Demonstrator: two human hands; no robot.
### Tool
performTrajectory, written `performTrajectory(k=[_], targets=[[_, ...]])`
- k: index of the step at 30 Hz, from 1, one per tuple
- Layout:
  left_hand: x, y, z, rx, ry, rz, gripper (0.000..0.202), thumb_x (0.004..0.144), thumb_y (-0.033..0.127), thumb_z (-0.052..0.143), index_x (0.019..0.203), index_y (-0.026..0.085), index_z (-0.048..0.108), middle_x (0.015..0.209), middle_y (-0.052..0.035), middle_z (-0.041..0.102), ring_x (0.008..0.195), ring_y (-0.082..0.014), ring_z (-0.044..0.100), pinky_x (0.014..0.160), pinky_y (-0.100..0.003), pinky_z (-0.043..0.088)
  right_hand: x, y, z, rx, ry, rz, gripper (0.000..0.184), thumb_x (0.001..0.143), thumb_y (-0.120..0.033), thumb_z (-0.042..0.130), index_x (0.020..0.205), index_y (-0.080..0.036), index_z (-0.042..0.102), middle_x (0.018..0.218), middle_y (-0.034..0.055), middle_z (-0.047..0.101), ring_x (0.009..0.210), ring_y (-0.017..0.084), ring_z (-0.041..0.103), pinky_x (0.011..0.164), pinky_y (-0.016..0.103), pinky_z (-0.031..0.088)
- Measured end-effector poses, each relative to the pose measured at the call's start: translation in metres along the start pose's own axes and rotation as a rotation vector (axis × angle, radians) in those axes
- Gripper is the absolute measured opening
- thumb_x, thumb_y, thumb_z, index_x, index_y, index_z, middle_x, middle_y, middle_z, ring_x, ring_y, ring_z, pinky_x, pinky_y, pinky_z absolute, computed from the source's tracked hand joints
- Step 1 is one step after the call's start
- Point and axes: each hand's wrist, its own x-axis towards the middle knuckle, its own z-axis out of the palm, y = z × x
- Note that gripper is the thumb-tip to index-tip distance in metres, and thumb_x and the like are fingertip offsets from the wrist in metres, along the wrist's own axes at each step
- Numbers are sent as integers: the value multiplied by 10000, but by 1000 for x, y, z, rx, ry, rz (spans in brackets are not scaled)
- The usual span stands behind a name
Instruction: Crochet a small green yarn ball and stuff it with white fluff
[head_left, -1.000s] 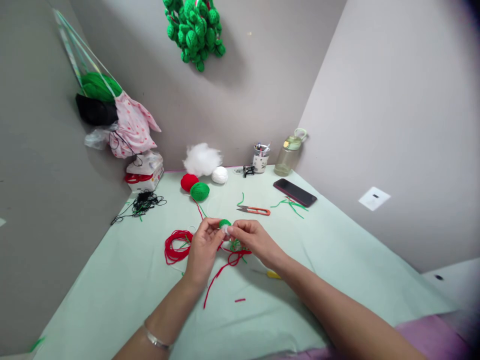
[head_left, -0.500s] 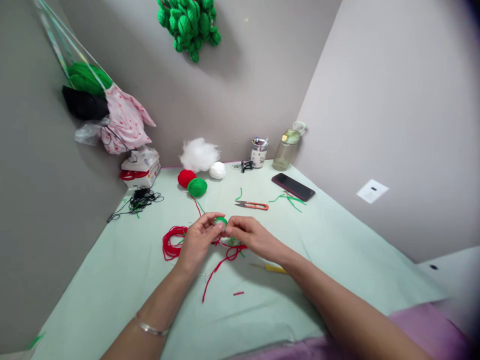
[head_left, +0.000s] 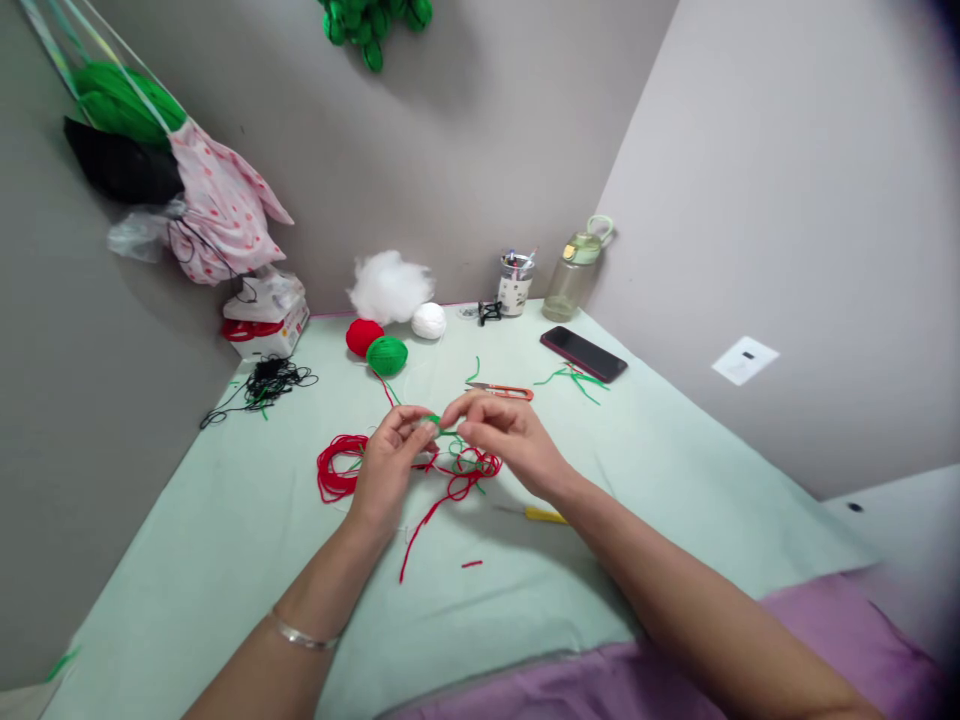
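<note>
A small green piece [head_left: 433, 421] is held up in the left hand [head_left: 390, 452], mostly hidden by its fingers. A short green strand [head_left: 448, 433] stretches from it to the right hand [head_left: 511, 437].

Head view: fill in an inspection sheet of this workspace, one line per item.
Surface: pale green tablecloth, lightly creased.
Job's things: small green piece, partly hidden by fingers; red yarn ball, green yarn ball and white yarn ball beyond the hands; yellow-handled crochet hook by the right forearm.
Clutter: black yarn tangle, green yarn scraps beside the smartphone.
Grip: left hand holds the green piece; right hand is close beside it, its hold unclear.
Cables: nothing seen on the table.
Surroundings: grey walls, pink dotted bag hanging at left.
</note>
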Motion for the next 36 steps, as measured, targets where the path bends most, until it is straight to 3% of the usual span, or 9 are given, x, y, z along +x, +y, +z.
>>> performTrajectory(k=[2, 4, 8, 12, 18, 23, 29, 32, 36], targets=[[-2, 2, 1, -25, 3, -6, 335, 725, 393, 820, 931, 193, 648, 741, 33, 678, 645, -124, 622, 694, -266, 501, 1, 0, -1, 211, -5, 145, 222, 892, -339, 645, 763, -210, 518, 963, 42, 679, 660, 136, 597, 596, 279, 449], [-3, 2, 2, -46, 17, -3, 333, 727, 386, 821, 932, 194, 641, 731, 43, 671, 634, -116, 616, 686, -256, 499, 2, 2, -2, 167, 65, 217, 218, 863, -374, 687, 876, -212, 541, 976, 19, 655, 566, 94, 522, 533, 255, 400], [-6, 0, 5, -66, 35, 8, 316, 741, 365, 819, 932, 194, 634, 758, 44, 685, 648, -101, 622, 689, -233, 495, 3, 8, -1, -186, -27, 219, 240, 883, -406, 679, 847, -180, 605, 774, -20, 581, 628, 106, 454, 589, 250, 360], [-5, -4, 5, -76, 10, 0, 316, 731, 347, 839, 910, 192, 629, 743, 38, 694, 661, -108, 634, 700, -235, 505, 0, 11, 2, -286, -124, 274, 361, 942, -449, 568, 699, -182, 553, 608, -60, 411, 580, 103, 325, 546, 260, 263], [-4, 1, 4, -120, -76, -22, 340, 782, 472, 792, 918, 190, 658, 875, 0, 725, 789, -148, 698, 825, -304, 566, 2, 13, 2, -306, 17, 282, 380, 879, -440, 589, 613, -204, 456, 559, -75, 338, 543, 91, 274, 515, 262, 201], [-3, 1, 5, -88, -91, -29, 383, 689, 394, 885, 907, 179, 655, 831, 10, 716, 729, -148, 711, 781, -299, 572, 4, 15, -1, -266, -13, 308, 374, 848, -460, 575, 601, -219, 429, 536, -84, 308, 519, 88, 248, 500, 263, 177], [0, -6, 2, -20, -53, 6, 354, 706, 357, 870, 840, 184, 591, 742, 38, 686, 635, -135, 699, 676, -263, 545, -2, 4, 3, -527, -81, 193, 271, 922, -304, 500, 677, -211, 433, 596, -69, 365, 568, 103, 316, 554, 257, 237], [-1, -7, 2, 14, -28, 53, 327, 730, 330, 856, 832, 189, 579, 712, 53, 663, 623, -117, 672, 653, -239, 523, -3, 2, 5, -441, -108, 205, 272, 932, -313, 496, 687, -210, 440, 615, -67, 356, 580, 104, 307, 553, 255, 243], [-4, -8, 5, 36, -15, 106, 294, 762, 314, 841, 844, 193, 586, 735, 53, 650, 669, -107, 650, 679, -225, 514, 1, 12, 8, -269, -14, 283, 367, 896, -412, 548, 618, -213, 417, 568, -77, 306, 552, 97, 263, 520, 260, 206]])
